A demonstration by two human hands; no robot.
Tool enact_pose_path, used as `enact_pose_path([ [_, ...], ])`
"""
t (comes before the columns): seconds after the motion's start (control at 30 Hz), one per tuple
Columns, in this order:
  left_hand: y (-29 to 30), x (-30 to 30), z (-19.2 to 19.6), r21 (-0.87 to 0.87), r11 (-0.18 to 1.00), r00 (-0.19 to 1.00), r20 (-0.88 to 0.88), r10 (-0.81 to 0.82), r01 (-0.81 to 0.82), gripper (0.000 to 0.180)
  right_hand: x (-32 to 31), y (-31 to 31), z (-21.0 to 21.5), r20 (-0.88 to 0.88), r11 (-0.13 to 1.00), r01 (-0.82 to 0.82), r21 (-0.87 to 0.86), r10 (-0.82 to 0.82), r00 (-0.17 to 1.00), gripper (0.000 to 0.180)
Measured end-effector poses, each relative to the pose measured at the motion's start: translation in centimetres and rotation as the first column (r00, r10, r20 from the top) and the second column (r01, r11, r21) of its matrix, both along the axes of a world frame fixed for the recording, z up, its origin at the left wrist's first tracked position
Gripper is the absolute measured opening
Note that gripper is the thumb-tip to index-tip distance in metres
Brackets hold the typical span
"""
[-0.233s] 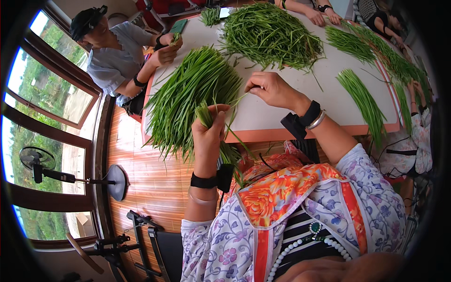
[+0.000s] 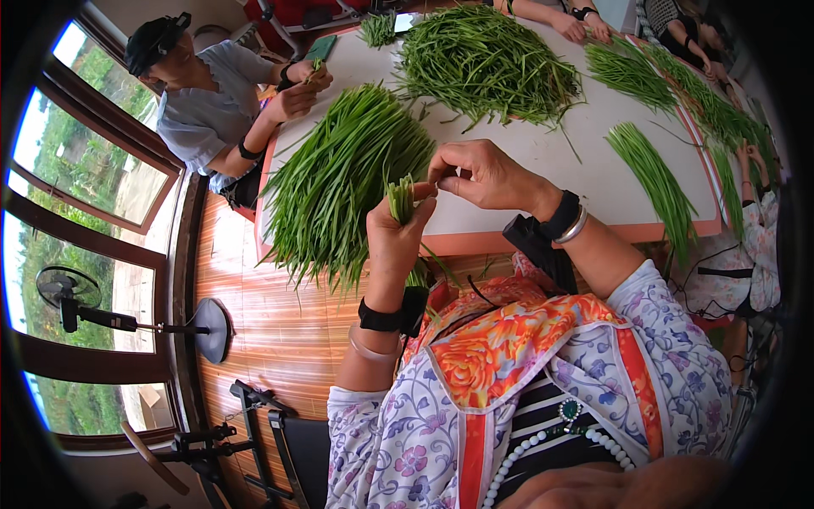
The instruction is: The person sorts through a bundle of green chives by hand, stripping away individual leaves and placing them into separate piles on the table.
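Note:
In my left hand [image 2: 395, 227] is a small bundle of green chives [image 2: 400, 200], its cut ends pointing up and its leaves hanging below the wrist. The thumb and fingers wrap round it. My right hand [image 2: 485, 174] is closed in a pinch right beside the bundle, fingertips meeting those of the left hand. The thin chive strand it pinches is mostly hidden by the fingers. Just beyond my left hand, a big pile of long chives [image 2: 352, 170] lies over the table's near left corner.
A larger chive heap [image 2: 483, 64] lies farther back on the white table [image 2: 526, 199]. Bundles [image 2: 653, 182] lie at the right. Across the left corner sits a person [image 2: 208, 110] holding a few stalks; other people's hands [image 2: 585, 25] work at the far edge. A fan [image 2: 203, 329] stands left.
My two hands have come together: the left moved right and the right moved left. The strand stretched between them before no longer shows.

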State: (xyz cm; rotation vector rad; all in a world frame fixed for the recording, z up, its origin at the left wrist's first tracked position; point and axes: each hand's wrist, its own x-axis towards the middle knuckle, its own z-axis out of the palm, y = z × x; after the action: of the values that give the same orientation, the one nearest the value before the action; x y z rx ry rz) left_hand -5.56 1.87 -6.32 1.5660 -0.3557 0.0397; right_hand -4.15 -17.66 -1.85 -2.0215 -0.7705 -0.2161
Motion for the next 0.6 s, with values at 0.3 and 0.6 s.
enact_pose_path([
  [0.3, 1.0, -0.9, 1.2, -0.204, 0.973, 0.967, -0.21, -0.148, 0.105, 0.011, 0.4, 0.1, 0.0, -0.115, 0.983, 0.009, 0.183, 0.012, 0.993, 0.007],
  [0.6, 2.5, -0.2, 0.6, -0.576, 0.816, 0.904, -0.323, -0.279, 0.046, 0.008, 0.1, 1.5, -1.8, -0.214, 0.994, -0.056, 0.099, 0.076, 0.974, 0.025],
])
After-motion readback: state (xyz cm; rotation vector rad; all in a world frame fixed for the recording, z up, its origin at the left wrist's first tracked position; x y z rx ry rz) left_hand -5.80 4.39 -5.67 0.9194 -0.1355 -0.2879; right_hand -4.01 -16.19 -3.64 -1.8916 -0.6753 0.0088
